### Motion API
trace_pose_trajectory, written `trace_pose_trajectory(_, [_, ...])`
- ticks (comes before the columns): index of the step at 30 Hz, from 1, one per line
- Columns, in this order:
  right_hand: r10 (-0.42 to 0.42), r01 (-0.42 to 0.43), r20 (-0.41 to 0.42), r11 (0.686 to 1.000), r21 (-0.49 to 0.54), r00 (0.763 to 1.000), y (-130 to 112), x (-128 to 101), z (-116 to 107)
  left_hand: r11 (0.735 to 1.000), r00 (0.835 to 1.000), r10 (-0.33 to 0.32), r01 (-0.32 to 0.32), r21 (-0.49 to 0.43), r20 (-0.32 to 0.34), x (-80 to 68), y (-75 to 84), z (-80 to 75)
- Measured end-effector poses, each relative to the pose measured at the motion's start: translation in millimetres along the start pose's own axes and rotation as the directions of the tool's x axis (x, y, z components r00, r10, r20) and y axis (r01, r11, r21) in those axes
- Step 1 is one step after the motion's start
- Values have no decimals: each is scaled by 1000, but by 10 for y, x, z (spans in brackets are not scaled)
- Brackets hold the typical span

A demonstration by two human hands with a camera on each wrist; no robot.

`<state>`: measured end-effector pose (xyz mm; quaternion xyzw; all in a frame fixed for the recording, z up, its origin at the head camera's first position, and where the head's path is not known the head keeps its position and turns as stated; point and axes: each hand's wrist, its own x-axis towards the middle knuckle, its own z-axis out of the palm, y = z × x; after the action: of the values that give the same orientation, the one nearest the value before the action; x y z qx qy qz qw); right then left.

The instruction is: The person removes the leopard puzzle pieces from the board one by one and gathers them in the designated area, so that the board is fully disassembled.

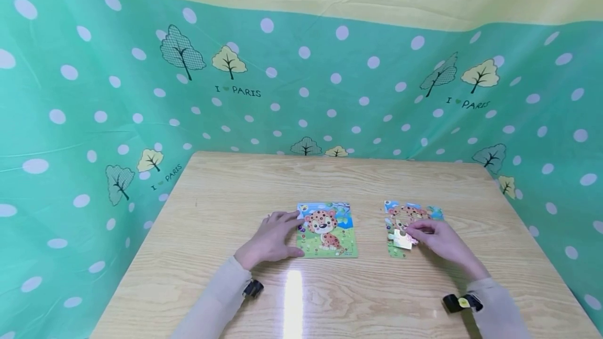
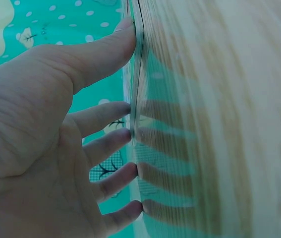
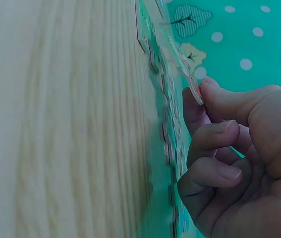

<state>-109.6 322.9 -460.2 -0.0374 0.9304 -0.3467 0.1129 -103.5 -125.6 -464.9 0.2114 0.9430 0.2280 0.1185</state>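
Note:
A square leopard picture board (image 1: 330, 245) lies flat near the table's middle. My left hand (image 1: 273, 239) rests at its left edge, thumb at the lower corner and fingers spread along the side; the left wrist view shows the fingertips at the board's thin edge. Farther right lies a partly assembled jigsaw puzzle (image 1: 395, 211) with the same leopard picture. Over its lower part my right hand (image 1: 438, 239) pinches a puzzle piece (image 1: 402, 239) between thumb and index finger. In the right wrist view that piece (image 3: 187, 72) is tilted above the puzzle, the other fingers curled.
The wooden table (image 1: 212, 187) bears both pictures, with a strip of bare wood between them. Green dotted cloth (image 1: 301, 114) hangs behind the table and along both sides. Dark bands (image 1: 253, 289) sit on both wrists. A bright light reflection lies on the near tabletop.

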Motion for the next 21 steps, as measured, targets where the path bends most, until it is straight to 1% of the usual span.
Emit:
trace_pose_trajectory(6, [5, -5, 25, 1000, -12, 1000, 102, -53, -92, 1000, 1000, -2, 2, 5, 3, -1, 0, -13])
trace_pose_trajectory(12, [37, -34, 50, 998, -44, 998, 171, -106, -153, 1000, 1000, -1, 1, -6, 3, -13, 7, -27])
trace_pose_trajectory(21, [40, -35, 54, 995, -90, 998, 235, -157, -226, 1000, 1000, 4, -4, -13, 0, -5, 8, -20])
